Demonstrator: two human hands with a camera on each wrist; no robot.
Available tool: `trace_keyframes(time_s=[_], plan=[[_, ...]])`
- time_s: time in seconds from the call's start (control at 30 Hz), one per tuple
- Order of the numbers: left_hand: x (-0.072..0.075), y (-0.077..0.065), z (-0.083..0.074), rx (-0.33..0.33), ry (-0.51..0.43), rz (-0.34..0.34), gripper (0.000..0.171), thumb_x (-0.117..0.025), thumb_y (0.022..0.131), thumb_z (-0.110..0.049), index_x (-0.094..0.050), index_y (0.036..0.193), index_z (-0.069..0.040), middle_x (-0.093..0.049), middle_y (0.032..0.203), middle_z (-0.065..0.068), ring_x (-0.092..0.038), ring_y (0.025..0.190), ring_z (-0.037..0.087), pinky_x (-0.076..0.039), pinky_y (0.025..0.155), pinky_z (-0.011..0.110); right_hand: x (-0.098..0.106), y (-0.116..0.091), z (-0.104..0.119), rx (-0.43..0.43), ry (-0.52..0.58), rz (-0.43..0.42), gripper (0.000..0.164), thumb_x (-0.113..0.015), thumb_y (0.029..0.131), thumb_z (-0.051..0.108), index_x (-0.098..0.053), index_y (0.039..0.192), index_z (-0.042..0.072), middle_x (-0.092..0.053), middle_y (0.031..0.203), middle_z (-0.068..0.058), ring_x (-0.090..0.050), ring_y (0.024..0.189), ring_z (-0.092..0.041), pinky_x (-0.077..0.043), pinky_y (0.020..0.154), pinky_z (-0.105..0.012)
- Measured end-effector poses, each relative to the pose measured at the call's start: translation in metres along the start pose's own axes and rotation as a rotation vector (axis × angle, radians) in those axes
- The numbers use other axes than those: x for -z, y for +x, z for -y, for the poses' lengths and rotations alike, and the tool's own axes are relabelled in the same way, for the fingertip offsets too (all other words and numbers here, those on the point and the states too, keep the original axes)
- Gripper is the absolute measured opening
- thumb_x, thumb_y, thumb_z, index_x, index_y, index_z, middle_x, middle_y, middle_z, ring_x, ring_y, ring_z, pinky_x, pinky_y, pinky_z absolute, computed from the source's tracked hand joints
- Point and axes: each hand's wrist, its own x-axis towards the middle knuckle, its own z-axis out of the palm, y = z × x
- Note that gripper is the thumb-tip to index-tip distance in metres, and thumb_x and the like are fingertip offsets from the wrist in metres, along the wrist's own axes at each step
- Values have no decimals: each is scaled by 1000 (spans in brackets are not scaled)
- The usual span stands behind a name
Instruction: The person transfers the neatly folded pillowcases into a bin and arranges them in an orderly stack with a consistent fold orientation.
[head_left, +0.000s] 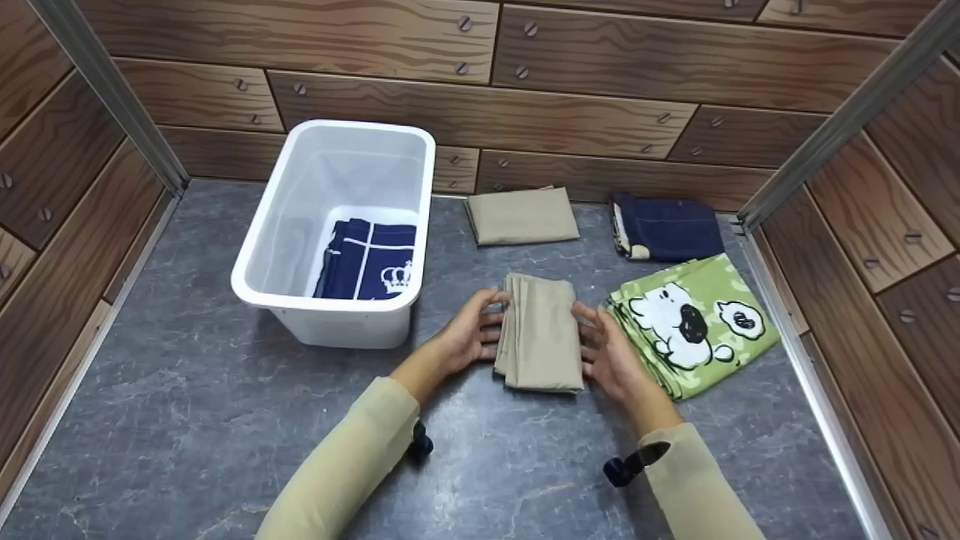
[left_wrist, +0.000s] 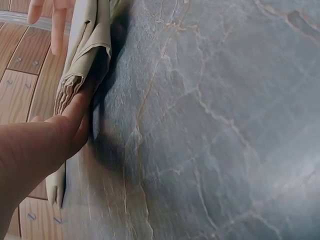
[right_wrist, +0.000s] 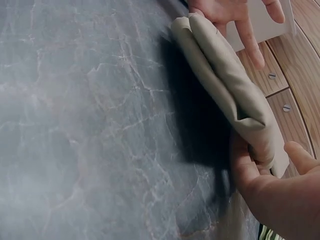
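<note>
In the head view a folded beige cloth [head_left: 541, 334] lies lengthwise between my two hands. At its left side is my left hand [head_left: 474, 334], its thumb near the upper corner and its fingers spread along the edge. My right hand [head_left: 613, 352] is at the opposite side, with its fingers against the edge. The left wrist view has the left fingers [left_wrist: 77, 112] tucked under the layered folds of the cloth [left_wrist: 90, 40]. Under the rolled edge of the cloth [right_wrist: 225, 75] go the right fingers [right_wrist: 242, 160], while the right thumb stands away from it.
A white plastic bin [head_left: 337, 322] stands at left with a folded navy cloth [head_left: 367, 259] inside. Behind lie another folded beige cloth [head_left: 523, 217] and a navy one [head_left: 670, 227]. A green dog-print cloth [head_left: 720, 289] lies by my right hand. Wood-patterned walls [head_left: 585, 112] surround the grey floor.
</note>
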Motion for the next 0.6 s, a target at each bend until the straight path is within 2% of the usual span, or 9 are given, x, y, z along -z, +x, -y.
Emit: trace_keyframes(time_s=[0.27,0.43,0.6], plan=[[-2,1,-1,3,-46,9,65,-41,96,-54,-42,148,-15,-40,149,19,-55,122,39,-50,95,52,-2,1,5,-24,72,29,69,-20,104,59,-18,161,19,-16,163,-19,-33,141,-36,-47,99,-42],[-3,3,0,11,-66,18,66,-44,95,-54,-42,148,-15,-35,151,20,-53,125,41,-49,97,53,-2,1,5,-14,73,56,68,-24,103,60,-20,160,22,-18,163,-15,-34,139,-37,-47,99,-47],[-3,4,2,3,-54,20,65,-43,95,-54,-43,148,-16,-37,152,18,-51,126,37,-48,98,47,-3,0,5,35,147,86,63,-25,105,54,-21,160,21,-20,162,-15,-36,137,-37,-44,102,-50]])
